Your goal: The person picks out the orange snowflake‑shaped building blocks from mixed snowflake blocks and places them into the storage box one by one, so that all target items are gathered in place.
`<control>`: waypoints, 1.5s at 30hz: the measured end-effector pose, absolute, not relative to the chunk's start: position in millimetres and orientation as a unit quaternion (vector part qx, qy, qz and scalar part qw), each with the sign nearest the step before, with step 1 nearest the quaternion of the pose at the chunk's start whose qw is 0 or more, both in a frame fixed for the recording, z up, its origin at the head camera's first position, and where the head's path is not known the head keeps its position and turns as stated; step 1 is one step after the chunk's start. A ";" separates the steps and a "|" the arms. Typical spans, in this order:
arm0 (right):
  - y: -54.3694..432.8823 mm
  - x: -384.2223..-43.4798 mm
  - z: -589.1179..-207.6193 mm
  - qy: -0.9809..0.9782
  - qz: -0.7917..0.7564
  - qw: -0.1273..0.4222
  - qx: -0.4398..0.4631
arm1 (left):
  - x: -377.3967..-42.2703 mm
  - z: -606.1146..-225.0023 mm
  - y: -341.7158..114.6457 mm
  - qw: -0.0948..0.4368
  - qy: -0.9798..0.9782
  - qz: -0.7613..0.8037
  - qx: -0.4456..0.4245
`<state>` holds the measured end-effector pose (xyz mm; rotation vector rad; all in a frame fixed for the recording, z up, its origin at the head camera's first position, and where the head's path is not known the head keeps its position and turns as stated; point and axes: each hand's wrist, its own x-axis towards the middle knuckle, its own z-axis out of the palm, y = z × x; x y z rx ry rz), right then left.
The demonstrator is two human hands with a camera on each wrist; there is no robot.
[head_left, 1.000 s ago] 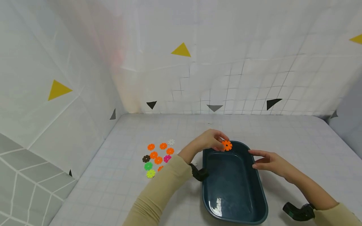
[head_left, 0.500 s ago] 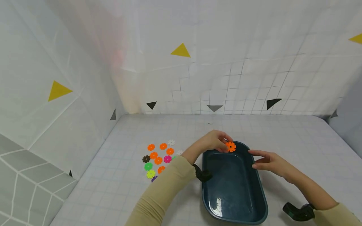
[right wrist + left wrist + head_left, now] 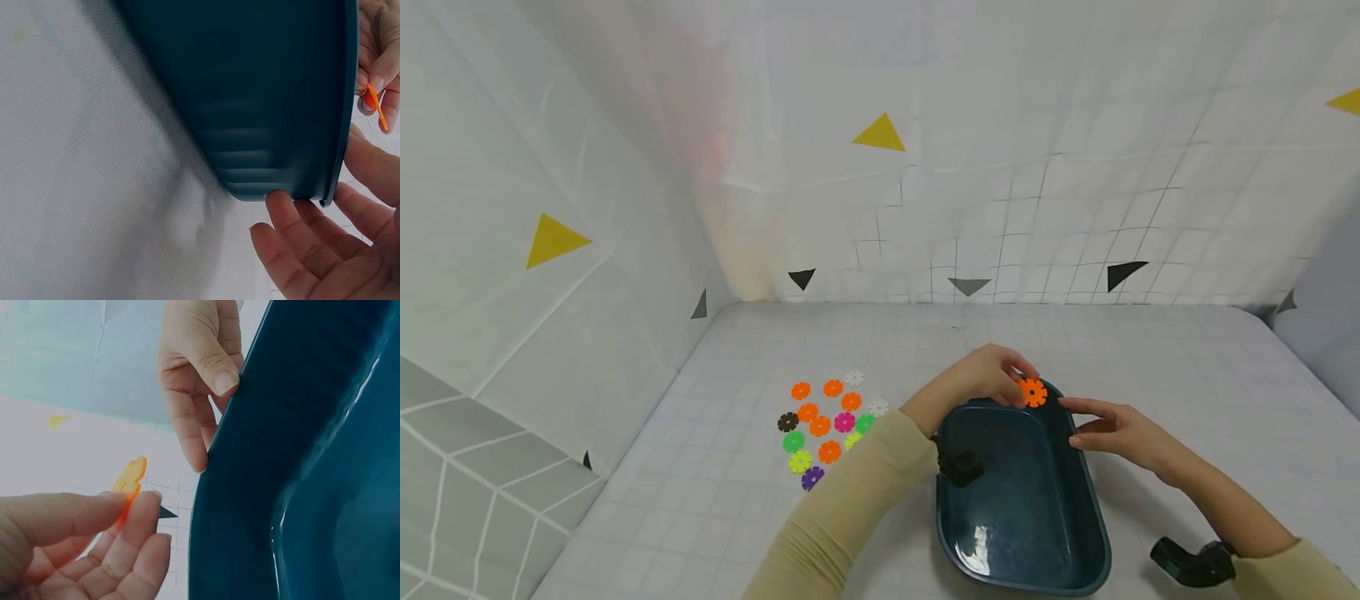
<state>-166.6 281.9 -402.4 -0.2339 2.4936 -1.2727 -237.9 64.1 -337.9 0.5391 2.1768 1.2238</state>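
My left hand [image 3: 996,375] pinches an orange notched, flower-shaped plastic disc [image 3: 1034,392] between thumb and fingertips, over the far end of a dark blue-green plastic tub [image 3: 1022,575]. In the left wrist view the disc [image 3: 134,472] stands nearly edge-on, held clear of the tub wall. At the tub's far right side is my right hand [image 3: 1116,433], its thumb and fingertips touching the rim. Its fingers, extended and loosely spread, lie against the outer wall [image 3: 269,125] in the right wrist view. The visible part of the tub's floor holds no discs.
Left of the tub, several similar discs lie spread on the white gridded table: orange [image 3: 830,452], green [image 3: 793,442], yellow [image 3: 801,462], purple [image 3: 812,478], pink [image 3: 845,422], black [image 3: 787,422] and white [image 3: 853,378]. My left sleeve [image 3: 857,492] hides part of that area.
My left hand has moved right along the tub's far end with the orange disc, nearing the right hand. More loose discs show beside my sleeve. The right hand and tub have stayed still.
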 end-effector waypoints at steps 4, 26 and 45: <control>282.4 -166.5 -402.0 0.873 -0.450 0.170 -0.077 | -236.0 -338.9 68.9 0.290 0.823 0.449 0.191; 287.7 -165.0 -398.9 0.870 -0.454 0.172 -0.083 | -232.9 -355.3 91.9 0.299 0.860 0.386 0.151; 284.0 -166.2 -399.8 0.863 -0.464 0.173 -0.098 | -233.7 -364.7 97.3 0.310 0.858 0.397 0.100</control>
